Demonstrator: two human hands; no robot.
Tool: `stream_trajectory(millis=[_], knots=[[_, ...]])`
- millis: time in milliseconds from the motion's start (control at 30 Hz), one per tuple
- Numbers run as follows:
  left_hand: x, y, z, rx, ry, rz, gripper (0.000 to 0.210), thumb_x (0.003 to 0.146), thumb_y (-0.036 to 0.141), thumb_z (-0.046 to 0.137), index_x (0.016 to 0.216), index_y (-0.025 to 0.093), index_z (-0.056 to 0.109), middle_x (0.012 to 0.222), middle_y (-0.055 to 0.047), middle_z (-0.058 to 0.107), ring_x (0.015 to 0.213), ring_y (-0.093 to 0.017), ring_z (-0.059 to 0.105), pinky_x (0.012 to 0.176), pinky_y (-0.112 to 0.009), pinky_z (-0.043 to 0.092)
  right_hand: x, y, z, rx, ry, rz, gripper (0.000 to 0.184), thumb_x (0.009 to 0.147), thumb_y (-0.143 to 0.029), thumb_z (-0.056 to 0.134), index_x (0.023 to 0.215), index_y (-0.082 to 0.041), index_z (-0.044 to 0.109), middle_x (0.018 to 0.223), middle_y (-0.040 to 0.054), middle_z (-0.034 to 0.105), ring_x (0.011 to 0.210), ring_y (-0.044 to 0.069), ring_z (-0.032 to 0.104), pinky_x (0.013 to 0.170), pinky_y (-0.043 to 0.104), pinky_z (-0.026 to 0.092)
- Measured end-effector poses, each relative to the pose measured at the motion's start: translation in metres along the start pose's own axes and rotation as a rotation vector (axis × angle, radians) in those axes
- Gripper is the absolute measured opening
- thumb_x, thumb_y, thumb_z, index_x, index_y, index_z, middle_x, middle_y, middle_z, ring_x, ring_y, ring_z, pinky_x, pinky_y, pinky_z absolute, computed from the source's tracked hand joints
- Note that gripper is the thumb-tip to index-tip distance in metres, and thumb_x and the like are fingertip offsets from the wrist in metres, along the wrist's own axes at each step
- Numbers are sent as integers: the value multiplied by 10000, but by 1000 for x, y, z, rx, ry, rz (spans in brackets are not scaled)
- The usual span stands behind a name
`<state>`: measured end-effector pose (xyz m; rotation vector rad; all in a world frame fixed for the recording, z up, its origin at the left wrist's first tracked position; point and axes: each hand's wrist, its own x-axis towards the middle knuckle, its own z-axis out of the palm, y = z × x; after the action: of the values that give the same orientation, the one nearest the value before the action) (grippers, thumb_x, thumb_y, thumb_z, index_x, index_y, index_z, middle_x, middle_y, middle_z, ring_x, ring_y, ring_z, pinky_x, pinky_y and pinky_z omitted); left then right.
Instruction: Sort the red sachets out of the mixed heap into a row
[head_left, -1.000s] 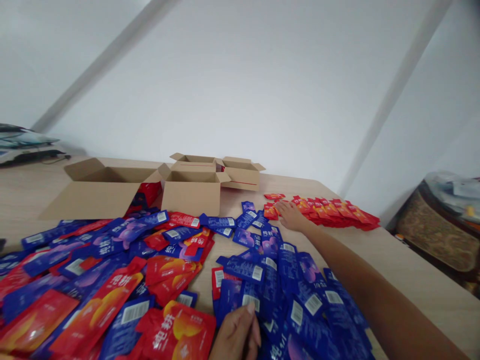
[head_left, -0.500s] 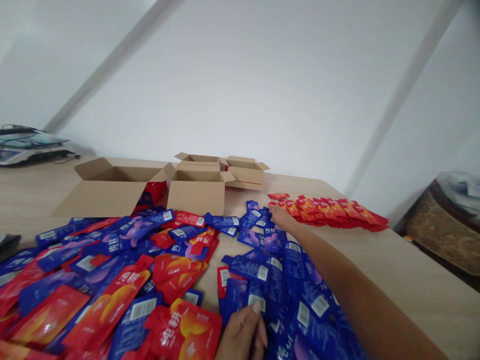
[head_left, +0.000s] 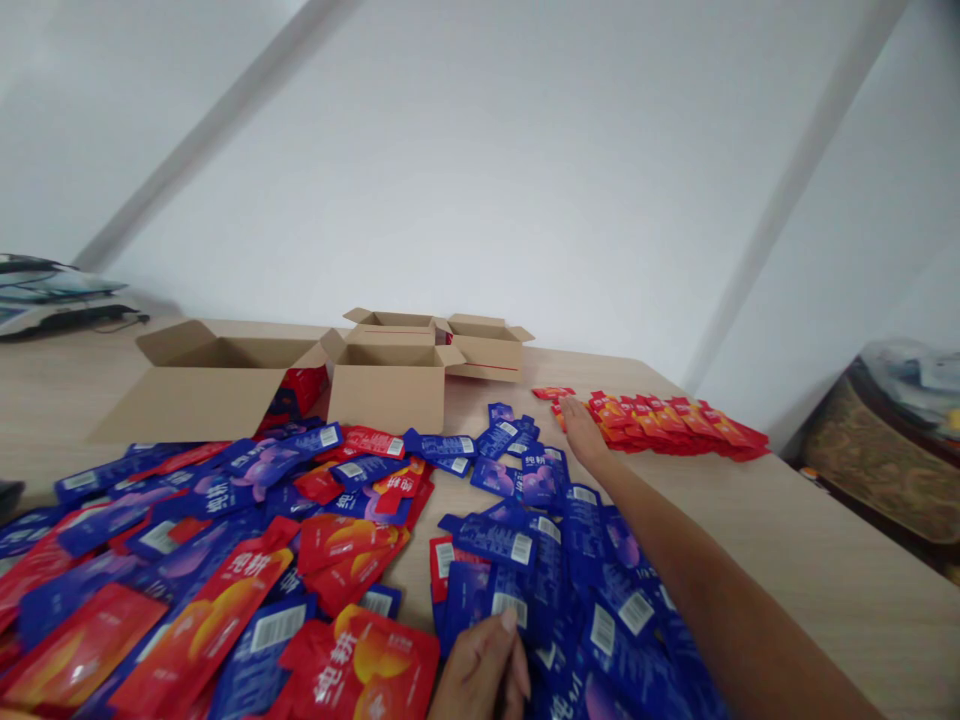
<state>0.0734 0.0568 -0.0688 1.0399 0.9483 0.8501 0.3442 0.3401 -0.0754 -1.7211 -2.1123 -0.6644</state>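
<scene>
Row of glossy red plastic pouches [head_left: 664,424], running nine-to-three, lies three o'clock from right hand [head_left: 587,436]. Left hand [head_left: 484,665] curls farther off, toward seven; both grips unclear.

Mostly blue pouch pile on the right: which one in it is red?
The red pouch beyond the left hand, at the left edge, partly under blue pouches, its barcode showing; the others visible there are blue.

One arm stretched out, one hand kept close.
The right hand [head_left: 583,430] lies flat, fingers extended, beside the far end of the blue pouch pile [head_left: 551,560], its bare forearm [head_left: 697,570] slanting along the pile's right; the left hand [head_left: 484,660] curls at its near-left edge.
</scene>
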Motion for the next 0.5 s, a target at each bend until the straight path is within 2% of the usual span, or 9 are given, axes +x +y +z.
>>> stream_trajectory(millis=[133, 300, 500], knots=[[0, 1, 1, 8, 21, -24, 659, 602, 822, 454, 519, 172, 520, 332, 62, 351, 328, -63, 275, 406, -223, 164, -5, 9, 7, -102, -59, 45, 593, 808, -25, 286, 1397, -62, 350, 1386, 163, 437, 1306, 241, 360, 1084, 424, 271], [-2, -2, 1, 8, 44, -21, 639, 640, 795, 457, 530, 171, 529, 347, 56, 367, 344, -69, 283, 415, -222, 170, -3, 6, 4, -192, -83, 117, 512, 865, -81, 267, 1348, -81, 438, 1382, 179, 436, 1291, 272, 363, 1045, 465, 273], [-3, -1, -1, 30, 76, -42, 655, 611, 808, 474, 525, 164, 549, 382, 39, 396, 378, -78, 315, 430, -223, 196, -4, 7, 4, -236, -140, 175, 473, 881, -156, 297, 1307, -113, 498, 1352, 186, 471, 1273, 286, 384, 1012, 473, 270]])
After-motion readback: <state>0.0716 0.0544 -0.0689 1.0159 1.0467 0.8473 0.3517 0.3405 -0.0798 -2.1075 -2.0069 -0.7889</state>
